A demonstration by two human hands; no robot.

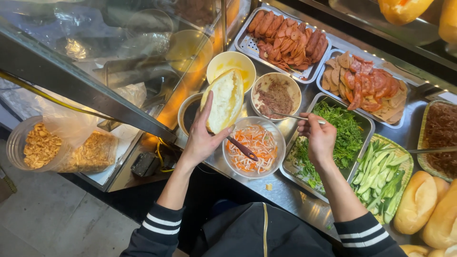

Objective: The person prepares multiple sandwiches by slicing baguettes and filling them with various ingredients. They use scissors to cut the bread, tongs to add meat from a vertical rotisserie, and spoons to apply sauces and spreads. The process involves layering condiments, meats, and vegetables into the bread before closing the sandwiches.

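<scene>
The left hand (202,138) grips the split-open bread roll (223,101) cut-face up, just left of the pâté bowl (276,96), while the right hand (320,138) pinches a spoon (295,116) resting in that bowl.

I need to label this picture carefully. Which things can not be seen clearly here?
- Dark bowl, head view: contents hidden by the split bread roll in the left hand.
- Utensil in the right hand: its tip is buried in the brown paste bowl.
- Brown tray: cut by the right edge.
</scene>
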